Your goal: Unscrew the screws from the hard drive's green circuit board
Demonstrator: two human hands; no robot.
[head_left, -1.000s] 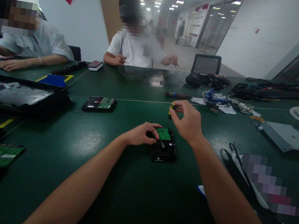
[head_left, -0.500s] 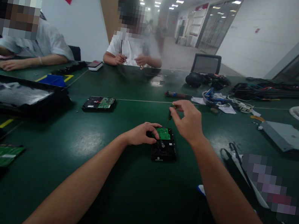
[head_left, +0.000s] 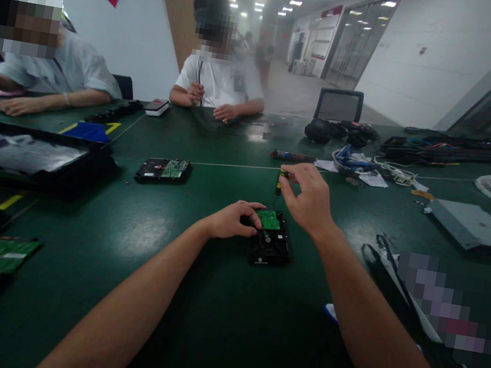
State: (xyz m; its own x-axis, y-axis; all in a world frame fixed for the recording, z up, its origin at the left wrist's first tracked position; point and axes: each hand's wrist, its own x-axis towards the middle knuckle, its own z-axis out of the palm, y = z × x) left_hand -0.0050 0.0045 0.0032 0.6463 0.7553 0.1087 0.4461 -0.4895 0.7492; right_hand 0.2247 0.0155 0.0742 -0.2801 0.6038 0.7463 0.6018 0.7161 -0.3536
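Note:
A black hard drive (head_left: 270,248) with a green circuit board (head_left: 269,219) facing up lies on the dark green table. My left hand (head_left: 235,220) is closed on the drive's left edge, thumb and fingers curved around its side. Above the drive's far end, my right hand (head_left: 307,194) pinches a small black-and-yellow screwdriver (head_left: 278,184). The screwdriver stands upright, its thin shaft pointing down at the far edge of the circuit board. Whether the tip sits in a screw is too small to tell.
Another hard drive (head_left: 163,171) lies further left. A black tray (head_left: 33,158) and a loose green circuit board (head_left: 10,253) are at the left. A grey metal box (head_left: 478,228) stands at the right, near a bowl (head_left: 347,163) of blue items. Two people sit across the table.
The screwdriver's handle now shows yellow where it looked dark, while both my hands stay almost in place. The person opposite has lowered one hand to the table.

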